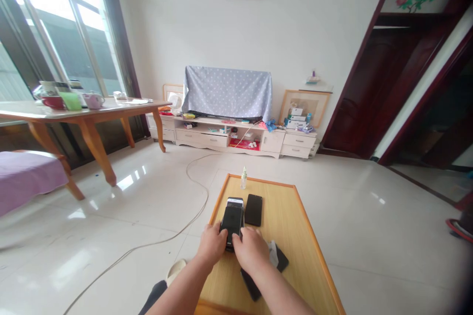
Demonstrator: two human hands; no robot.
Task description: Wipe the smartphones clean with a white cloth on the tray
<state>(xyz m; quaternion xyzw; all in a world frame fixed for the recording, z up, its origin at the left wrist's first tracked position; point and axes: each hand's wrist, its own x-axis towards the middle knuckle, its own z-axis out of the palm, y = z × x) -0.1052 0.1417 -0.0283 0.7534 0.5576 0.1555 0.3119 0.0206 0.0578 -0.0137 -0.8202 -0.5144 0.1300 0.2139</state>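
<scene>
Both hands grip a black smartphone (232, 220) by the sides of its lower end, thumbs on its face. My left hand (212, 245) is closed at its left edge, and my right hand (252, 248) at its right edge. Just past its top shows the end of a white-edged phone (235, 202); whether the two touch is unclear. Another black phone (253, 209) lies flat to the right. Beside my right wrist are a pale crumpled cloth (273, 255) and a dark flat object (283, 259). Under my right forearm another dark flat object (251, 285) is partly hidden.
A small clear bottle (244, 178) stands at the far end of the low wooden table (291, 236). A cable (201, 211) runs over the tiled floor on the left. Farther off are a dining table (84, 117) and a TV cabinet (201, 137).
</scene>
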